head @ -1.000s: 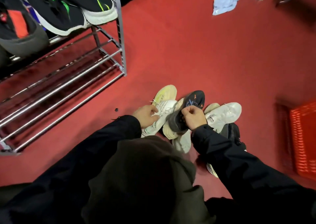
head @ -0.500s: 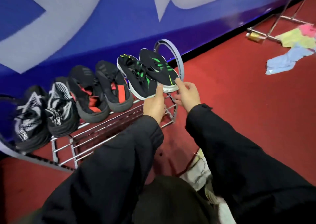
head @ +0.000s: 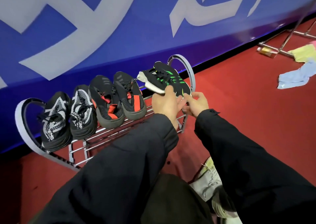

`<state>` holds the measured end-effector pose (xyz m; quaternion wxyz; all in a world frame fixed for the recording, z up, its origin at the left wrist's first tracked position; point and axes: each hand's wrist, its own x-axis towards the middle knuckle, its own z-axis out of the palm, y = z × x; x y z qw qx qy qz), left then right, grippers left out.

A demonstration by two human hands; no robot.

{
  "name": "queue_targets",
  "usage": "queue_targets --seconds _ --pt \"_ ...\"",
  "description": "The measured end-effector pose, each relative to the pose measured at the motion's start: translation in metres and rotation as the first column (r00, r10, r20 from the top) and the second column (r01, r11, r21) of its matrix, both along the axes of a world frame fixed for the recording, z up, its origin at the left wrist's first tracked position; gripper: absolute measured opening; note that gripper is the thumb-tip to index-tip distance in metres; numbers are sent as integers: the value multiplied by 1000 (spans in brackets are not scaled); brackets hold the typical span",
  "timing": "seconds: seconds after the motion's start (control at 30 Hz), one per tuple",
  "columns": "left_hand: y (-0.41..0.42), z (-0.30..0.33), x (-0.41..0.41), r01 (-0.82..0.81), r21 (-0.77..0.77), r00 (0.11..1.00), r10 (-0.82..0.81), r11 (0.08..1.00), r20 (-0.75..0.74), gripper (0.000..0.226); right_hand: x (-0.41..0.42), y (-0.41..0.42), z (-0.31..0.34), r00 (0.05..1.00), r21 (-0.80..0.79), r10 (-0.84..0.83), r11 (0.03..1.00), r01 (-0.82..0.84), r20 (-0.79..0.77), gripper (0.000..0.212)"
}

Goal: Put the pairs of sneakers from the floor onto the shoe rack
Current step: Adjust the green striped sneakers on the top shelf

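Gripping the white sole of a black-and-green sneaker [head: 164, 80], the left hand [head: 165, 104] holds it tilted above the right end of the shoe rack [head: 109, 133]. The right hand [head: 196, 104] pinches the sneaker's near edge. Two black pairs sit on the rack; white sneakers [head: 210, 177] lie on the red floor.

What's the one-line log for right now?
left hand: holds green-striped sneakers | right hand: pinches their edge | shoe rack: two other pairs

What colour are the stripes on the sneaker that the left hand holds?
Bright green, on the black sneaker, seen in the head view.
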<state>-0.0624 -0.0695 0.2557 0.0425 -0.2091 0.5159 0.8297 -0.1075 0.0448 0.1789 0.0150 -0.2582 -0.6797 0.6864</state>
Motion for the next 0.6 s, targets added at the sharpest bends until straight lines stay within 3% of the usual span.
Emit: queue_targets --seconds 0.1,0.2,0.33,0.43,0.47,0.5,0.57,0.6 --pt "-12 27 1 7 -68 997 -12 998 -75 34 2 -8 5 996 134 -89 987 91 -16 31" --pt "-42 42 -3 -58 -262 990 21 963 -143 46 5 -13 29 971 300 -178 928 220 -160 14" --pt "-91 56 -15 -135 -470 971 22 872 -239 44 -5 -30 58 970 267 -13 960 80 -244 15" --pt "-129 71 -27 -290 -609 932 72 739 -356 22 -10 -40 70 956 235 138 969 -77 -258 25" --pt "-142 77 -30 -308 -638 925 65 706 -374 17 -13 -42 71 950 218 182 968 -128 -252 35" --pt "-153 82 -35 -309 -653 921 47 691 -386 19 -15 -44 72 951 171 218 968 -182 -218 61" --pt "-168 89 -45 -278 -660 923 5 698 -384 23 -13 -48 73 952 -25 265 962 -272 -153 95" --pt "-172 90 -51 -251 -675 930 -22 694 -368 22 -11 -47 70 949 -124 285 945 -302 -139 94"
